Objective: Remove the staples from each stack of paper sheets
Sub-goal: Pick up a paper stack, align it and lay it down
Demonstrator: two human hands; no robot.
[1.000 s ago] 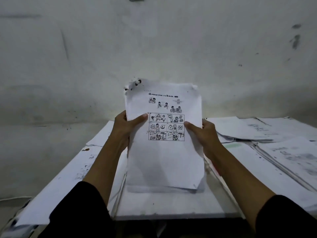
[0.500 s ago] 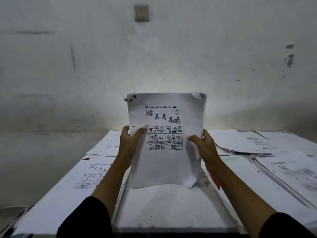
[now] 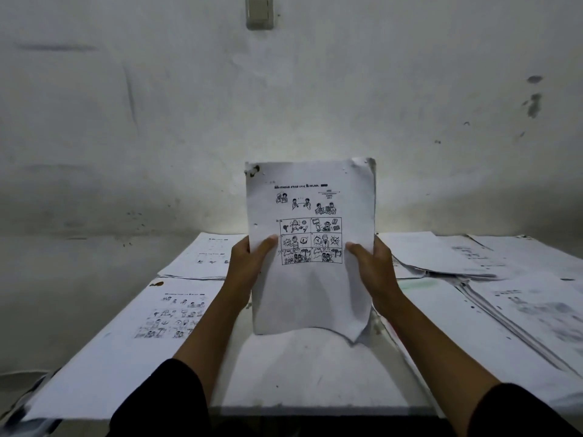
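In the head view, the left hand (image 3: pixel 249 266) and right hand (image 3: pixel 375 269) grip an upright stack of paper sheets (image 3: pixel 310 247) by its side edges, fingers curled behind and thumbs on the printed front. Its bottom edge is near the desk (image 3: pixel 303 373), between the paper piles (image 3: pixel 492 279) on either side.

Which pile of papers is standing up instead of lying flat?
The stack with cartoon pictures, held upright between the left hand and right hand. The other piles all lie flat on the table.
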